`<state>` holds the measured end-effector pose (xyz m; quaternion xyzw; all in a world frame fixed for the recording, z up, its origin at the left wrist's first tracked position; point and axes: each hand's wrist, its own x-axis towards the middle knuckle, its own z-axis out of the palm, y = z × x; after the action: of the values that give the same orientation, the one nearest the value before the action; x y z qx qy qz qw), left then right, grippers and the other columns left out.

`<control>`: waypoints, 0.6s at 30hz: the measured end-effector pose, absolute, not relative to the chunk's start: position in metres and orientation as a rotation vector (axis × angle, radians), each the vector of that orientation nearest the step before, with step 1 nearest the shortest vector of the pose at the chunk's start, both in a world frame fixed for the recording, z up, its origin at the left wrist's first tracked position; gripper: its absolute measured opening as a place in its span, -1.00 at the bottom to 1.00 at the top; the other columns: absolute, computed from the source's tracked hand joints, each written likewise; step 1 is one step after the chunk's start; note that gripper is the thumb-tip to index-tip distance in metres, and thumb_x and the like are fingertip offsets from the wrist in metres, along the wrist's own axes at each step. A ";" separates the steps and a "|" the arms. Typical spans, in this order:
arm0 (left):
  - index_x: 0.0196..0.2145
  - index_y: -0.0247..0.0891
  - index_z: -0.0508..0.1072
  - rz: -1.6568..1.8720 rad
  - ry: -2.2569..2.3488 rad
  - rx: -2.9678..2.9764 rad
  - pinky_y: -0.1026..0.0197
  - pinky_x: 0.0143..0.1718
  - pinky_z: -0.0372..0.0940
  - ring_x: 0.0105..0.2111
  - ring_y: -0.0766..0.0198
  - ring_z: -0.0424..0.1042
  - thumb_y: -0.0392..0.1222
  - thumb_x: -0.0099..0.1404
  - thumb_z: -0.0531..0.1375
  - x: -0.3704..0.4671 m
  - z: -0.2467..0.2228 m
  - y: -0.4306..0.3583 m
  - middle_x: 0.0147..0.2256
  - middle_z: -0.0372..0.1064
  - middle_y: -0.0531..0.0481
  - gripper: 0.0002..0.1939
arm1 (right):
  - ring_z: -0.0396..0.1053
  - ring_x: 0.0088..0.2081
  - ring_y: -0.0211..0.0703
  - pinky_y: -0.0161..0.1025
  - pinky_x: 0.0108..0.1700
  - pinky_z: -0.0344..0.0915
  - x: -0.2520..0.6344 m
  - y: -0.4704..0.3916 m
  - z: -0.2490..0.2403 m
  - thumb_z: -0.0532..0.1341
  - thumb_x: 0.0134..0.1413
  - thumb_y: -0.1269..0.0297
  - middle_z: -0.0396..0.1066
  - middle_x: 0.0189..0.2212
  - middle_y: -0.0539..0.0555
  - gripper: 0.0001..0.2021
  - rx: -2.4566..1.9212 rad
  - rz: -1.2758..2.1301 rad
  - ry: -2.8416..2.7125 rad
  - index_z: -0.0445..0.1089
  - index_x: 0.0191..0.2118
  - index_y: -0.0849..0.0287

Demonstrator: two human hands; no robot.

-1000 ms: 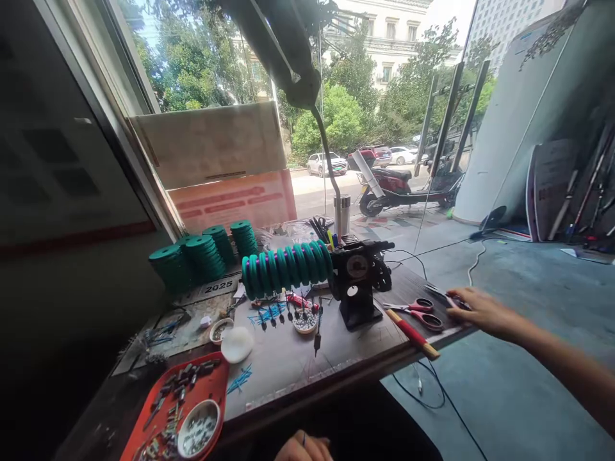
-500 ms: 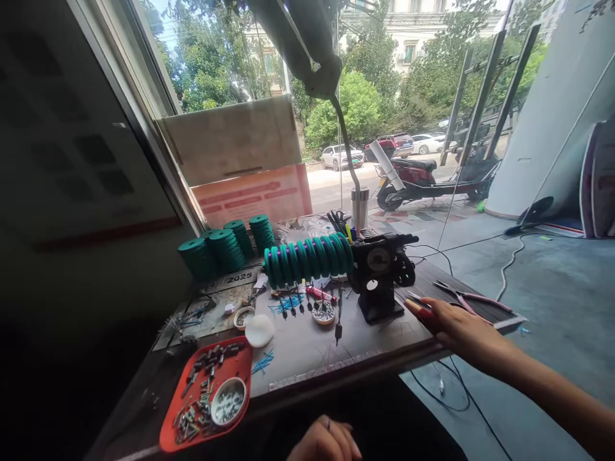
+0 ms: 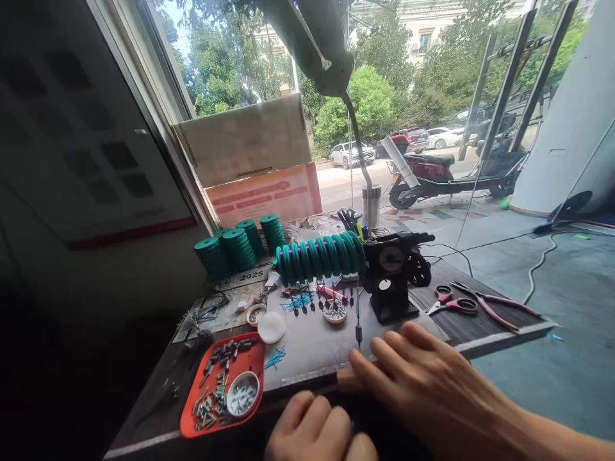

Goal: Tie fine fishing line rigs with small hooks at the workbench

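Observation:
My right hand is over the table's front edge, slightly blurred, with its fingers curled round a tan piece that is mostly hidden. Low in the view, my left hand has its fingers folded in; whatever they hold is hidden. Beyond them, a row of green discs is mounted on a black machine. Dark weights on threads hang below the discs, one of them lower than the others. A bowl of small beads sits beneath.
A red tray with metal parts and a white bowl stands left. Green spools are behind it. Red-handled scissors and pliers lie right. A white round lid and blue strips lie on the table.
My right hand has moved left and nearer from beside the scissors, bringing the tan piece. My left hand is slightly higher, close to my right hand. The view has shifted.

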<state>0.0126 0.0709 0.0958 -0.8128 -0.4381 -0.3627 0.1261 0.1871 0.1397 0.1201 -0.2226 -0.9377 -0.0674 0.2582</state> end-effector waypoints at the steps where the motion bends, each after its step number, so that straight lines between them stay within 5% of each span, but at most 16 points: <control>1: -0.60 -0.16 0.30 -1.095 -1.295 -2.546 0.25 -0.56 0.07 -0.65 0.34 0.12 -0.50 0.03 0.07 0.008 0.109 0.079 -0.69 0.14 0.15 -0.75 | 0.32 -0.47 -0.12 -0.20 -0.32 0.22 0.185 0.146 0.130 0.16 -0.06 0.42 0.39 -0.49 0.06 -0.84 -0.530 -0.124 -2.621 0.36 -0.28 0.15; 4: -0.52 -0.19 0.33 -1.452 -1.368 -2.695 0.30 -0.68 0.02 -0.69 0.34 0.11 -0.36 0.16 -0.02 0.006 0.124 0.104 -0.69 0.08 0.13 -0.80 | 0.27 -0.48 -0.28 -0.37 -0.41 0.15 0.192 0.165 0.154 0.08 0.14 0.41 0.33 -0.47 -0.05 -0.91 -0.516 0.593 -2.726 0.30 -0.32 0.11; 6: -0.40 -0.22 0.39 -1.678 -1.376 -2.649 0.27 -0.63 0.11 -0.62 0.29 0.24 -0.31 0.20 -0.01 0.018 0.113 0.114 -0.60 0.25 0.04 -0.81 | 0.27 -0.41 -0.30 -0.43 -0.41 0.16 0.198 0.172 0.163 0.05 0.20 0.34 0.32 -0.42 -0.07 -0.93 -0.591 1.031 -2.571 0.26 -0.24 0.12; 9: -0.36 -0.15 0.49 -1.866 -1.366 -2.446 0.20 -0.47 0.17 -0.48 0.18 0.34 -0.41 0.17 0.02 0.043 0.081 0.113 -0.52 0.36 -0.04 -0.72 | 0.26 -0.38 -0.30 -0.44 -0.39 0.16 0.196 0.175 0.164 0.08 0.17 0.30 0.32 -0.40 -0.06 -0.92 -0.592 1.225 -2.502 0.26 -0.26 0.17; 11: -0.34 -0.10 0.52 -1.890 -1.500 -2.176 0.18 -0.42 0.18 -0.43 0.14 0.34 -0.47 0.13 0.04 0.057 0.062 0.106 -0.46 0.41 -0.08 -0.66 | 0.27 -0.45 -0.31 -0.43 -0.47 0.10 0.186 0.175 0.159 0.05 0.21 0.24 0.34 -0.47 -0.06 -0.82 -0.618 1.090 -2.643 0.31 -0.35 0.19; 14: -0.17 -0.08 0.49 -2.009 -1.678 -1.962 0.16 -0.35 0.19 -0.35 0.08 0.36 -0.54 -0.02 0.06 0.067 0.044 0.096 -0.33 0.42 -0.10 -0.48 | 0.28 -0.60 -0.28 -0.35 -0.57 -0.07 0.164 0.176 0.147 -0.02 0.27 0.19 0.37 -0.64 -0.01 -0.59 -0.809 0.377 -2.758 0.36 -0.54 0.20; 18: -0.21 -0.16 0.41 -2.211 -1.954 -1.823 0.15 -0.33 0.17 -0.33 0.05 0.32 -0.56 -0.23 0.06 0.073 0.039 0.093 -0.34 0.35 -0.04 -0.41 | 0.38 -0.60 -0.18 -0.29 -0.54 -0.12 0.141 0.180 0.129 -0.02 0.26 0.28 0.46 -0.62 0.08 -0.60 -0.878 -0.075 -2.647 0.40 -0.53 0.19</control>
<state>0.0728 0.0931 0.0393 -0.5187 -0.5558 -0.6290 -0.1624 0.1411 0.1804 0.1290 -0.3099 -0.9341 -0.0264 0.1750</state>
